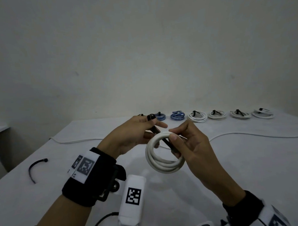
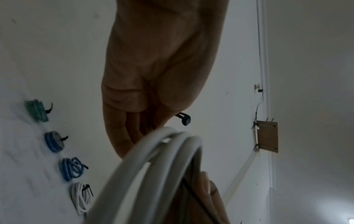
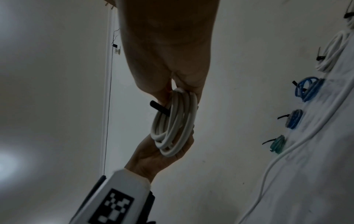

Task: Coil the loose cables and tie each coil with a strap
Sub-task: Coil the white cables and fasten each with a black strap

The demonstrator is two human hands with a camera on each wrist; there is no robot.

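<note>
Two hands meet on the white coil, held in the air above the table. Your right hand curls round the coil's right side, thumb pressing the black strap against the top. Your left hand pinches the strap's upper end, just left of the coil. Six tied coils line the far edge, and a loose white cable lies behind your hands.
</note>
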